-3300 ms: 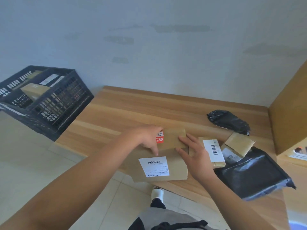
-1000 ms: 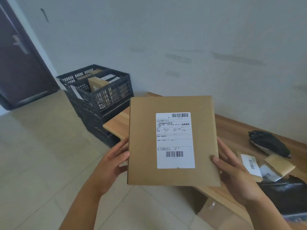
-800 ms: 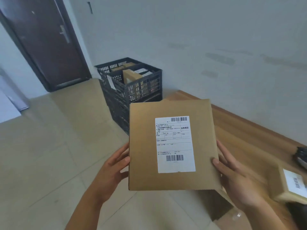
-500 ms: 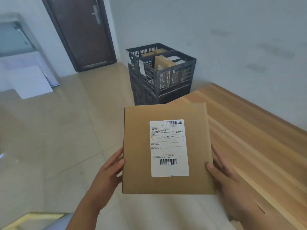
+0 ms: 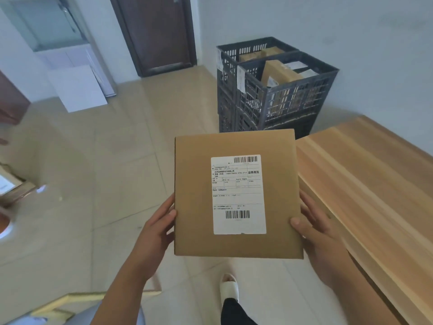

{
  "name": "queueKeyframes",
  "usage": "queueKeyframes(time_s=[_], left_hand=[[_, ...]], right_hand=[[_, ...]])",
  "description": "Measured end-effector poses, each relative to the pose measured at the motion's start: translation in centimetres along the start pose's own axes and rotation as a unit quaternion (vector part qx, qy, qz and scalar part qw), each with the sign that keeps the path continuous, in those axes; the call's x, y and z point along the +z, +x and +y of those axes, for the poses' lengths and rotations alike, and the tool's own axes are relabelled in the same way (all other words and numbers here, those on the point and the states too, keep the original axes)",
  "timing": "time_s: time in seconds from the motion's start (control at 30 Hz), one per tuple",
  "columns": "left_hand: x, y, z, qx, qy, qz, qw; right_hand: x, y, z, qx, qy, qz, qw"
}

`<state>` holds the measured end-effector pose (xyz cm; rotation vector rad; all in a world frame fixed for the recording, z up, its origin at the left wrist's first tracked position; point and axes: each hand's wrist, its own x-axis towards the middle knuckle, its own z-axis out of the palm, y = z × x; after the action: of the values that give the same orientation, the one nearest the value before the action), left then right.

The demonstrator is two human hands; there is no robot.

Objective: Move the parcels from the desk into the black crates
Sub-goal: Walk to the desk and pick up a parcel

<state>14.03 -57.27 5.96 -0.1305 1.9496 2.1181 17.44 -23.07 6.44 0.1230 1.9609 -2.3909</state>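
I hold a flat brown cardboard parcel (image 5: 194,195) with a white shipping label facing me, at chest height over the floor. My left hand (image 5: 155,233) grips its left edge, thumb on the front. My right hand (image 5: 315,233) grips the right edge the same way. Beyond the parcel stand stacked black crates (image 5: 290,102) against the wall, with several brown parcels (image 5: 278,72) inside. The wooden desk (image 5: 370,174) runs along the right; its other parcels are out of view.
A dark door (image 5: 154,31) stands at the back left of the crates. White boards (image 5: 77,87) lean on the left wall. Beige tiled floor lies between me and the crates. My foot in a white slipper (image 5: 229,287) shows below the parcel.
I lifted the parcel off the desk with both hands and turned left. The crates now sit straight ahead and closer; the other desk parcels have left the view.
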Motion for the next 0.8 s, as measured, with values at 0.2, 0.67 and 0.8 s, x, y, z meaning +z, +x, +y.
queueKeyframes(time_s=[0.2,0.67,0.8], left_hand=[[-2.1,9.0,5.7,0.019,0.028,0.016,0.999],[-9.3,25.9,8.1,0.0,0.006,0.038,0.999],[-10.5,35.0,8.5,-0.004,0.014,0.001,1.0]], right_hand=[[1.6,12.1,-1.6,0.012,0.066,-0.019,0.998],[5.8,31.0,-1.9,0.068,0.017,-0.019,0.997],[6.3,37.6,-1.3,0.077,-0.014,0.048,0.996]])
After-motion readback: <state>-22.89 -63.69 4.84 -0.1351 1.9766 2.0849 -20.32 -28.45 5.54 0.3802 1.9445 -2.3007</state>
